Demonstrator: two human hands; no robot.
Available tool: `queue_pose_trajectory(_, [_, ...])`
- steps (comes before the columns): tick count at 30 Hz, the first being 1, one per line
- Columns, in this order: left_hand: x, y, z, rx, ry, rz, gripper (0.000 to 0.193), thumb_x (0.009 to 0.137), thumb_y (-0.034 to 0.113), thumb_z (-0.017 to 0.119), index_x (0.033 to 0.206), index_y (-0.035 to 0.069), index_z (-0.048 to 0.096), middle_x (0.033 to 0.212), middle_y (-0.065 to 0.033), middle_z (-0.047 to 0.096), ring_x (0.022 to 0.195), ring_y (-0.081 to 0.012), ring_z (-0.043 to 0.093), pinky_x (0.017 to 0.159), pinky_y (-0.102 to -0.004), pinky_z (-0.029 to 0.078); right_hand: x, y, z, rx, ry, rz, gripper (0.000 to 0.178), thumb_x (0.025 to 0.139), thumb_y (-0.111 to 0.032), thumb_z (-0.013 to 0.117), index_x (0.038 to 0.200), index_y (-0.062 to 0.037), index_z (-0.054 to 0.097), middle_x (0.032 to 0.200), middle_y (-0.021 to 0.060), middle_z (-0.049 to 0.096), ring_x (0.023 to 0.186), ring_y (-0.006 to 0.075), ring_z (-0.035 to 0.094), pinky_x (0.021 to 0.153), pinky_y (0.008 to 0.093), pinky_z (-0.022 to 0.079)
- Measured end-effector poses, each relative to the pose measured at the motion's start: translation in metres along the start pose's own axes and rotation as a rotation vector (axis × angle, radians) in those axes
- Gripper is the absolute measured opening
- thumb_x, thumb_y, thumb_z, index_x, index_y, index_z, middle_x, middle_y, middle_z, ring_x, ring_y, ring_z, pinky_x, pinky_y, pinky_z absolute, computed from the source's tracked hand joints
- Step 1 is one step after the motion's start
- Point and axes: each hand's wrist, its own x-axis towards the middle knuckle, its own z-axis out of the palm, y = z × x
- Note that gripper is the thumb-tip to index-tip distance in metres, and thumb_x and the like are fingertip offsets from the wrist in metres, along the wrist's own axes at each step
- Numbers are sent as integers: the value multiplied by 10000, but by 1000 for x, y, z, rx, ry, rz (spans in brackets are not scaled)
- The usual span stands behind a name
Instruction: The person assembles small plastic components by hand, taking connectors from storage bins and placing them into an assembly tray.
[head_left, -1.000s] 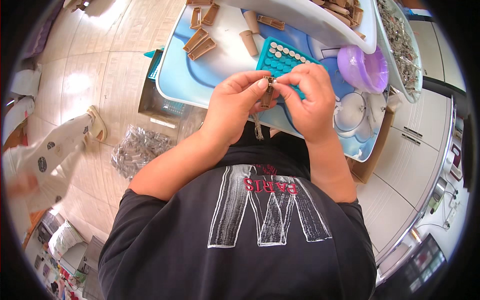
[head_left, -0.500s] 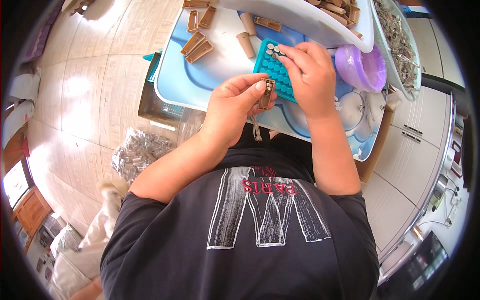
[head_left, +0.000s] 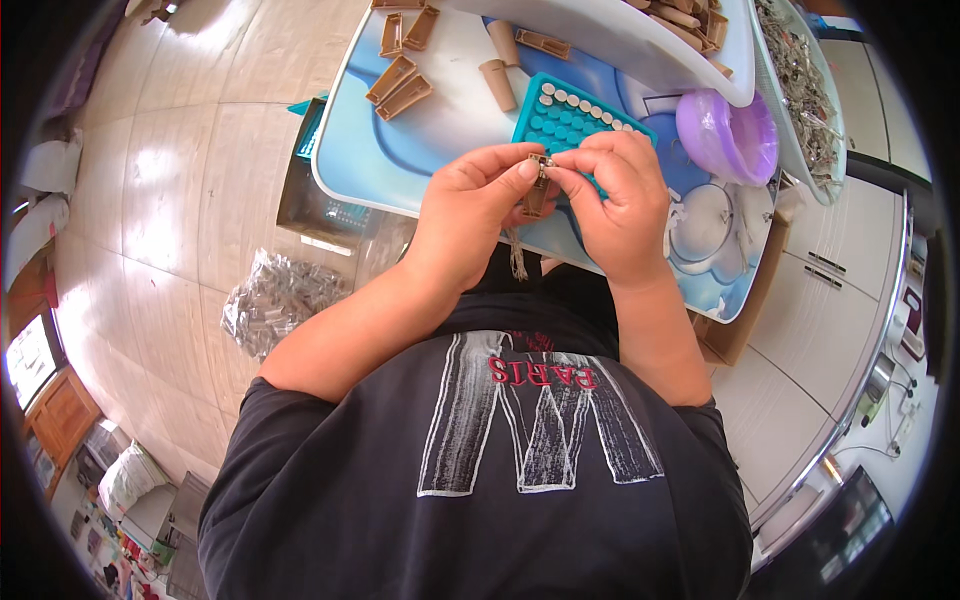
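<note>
Between the thumb and fingers of my left hand (head_left: 470, 205) is a small brown plastic casing (head_left: 536, 195), its hollow side up and metal parts at its top end. My right hand (head_left: 622, 190) pinches a small silver piece, apparently a button cell (head_left: 550, 163), right at the casing's top end; fingertips hide most of it. Thin pale wires (head_left: 516, 255) hang below the casing. Just beyond both hands lies a teal tray (head_left: 535, 115) of round pockets, with a row of silver button cells (head_left: 573, 99) along its far side. My right hand covers its near right part.
Several brown casings (head_left: 405, 97) lie on the blue-and-white table (head_left: 345, 150). A white bin (head_left: 690, 62) of brown parts stands at the back, beside a purple bowl (head_left: 728, 138) and a basket of wires (head_left: 800, 95). Clear plastic bags (head_left: 280, 300) lie on the floor at left.
My right hand has come from the tray's cells toward me to the casing, uncovering the row of cells. My left hand keeps hold of the casing. A person in beige at lower left has gone from view.
</note>
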Motion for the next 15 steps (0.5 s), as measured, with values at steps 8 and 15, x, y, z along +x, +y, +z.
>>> queue_pose_trajectory(8, [0,-4,2,-47,3,35,253,943,122,514,1138,-32,563,997,-93,633,862,-158,630,794,-308,533,-9,-4,8,-91,2,-63,142,641,-27,698,758,-32,616,770,57,578,735,247,549,640,352,462])
queue_pose_trajectory(15, [-6,4,-3,-103,28,59,239,915,141,574,1078,-33,554,946,-101,633,820,-166,631,766,-300,523,-15,-13,7,-42,-85,-63,265,697,-32,657,962,-43,648,837,65,587,793,263,549,726,362,460])
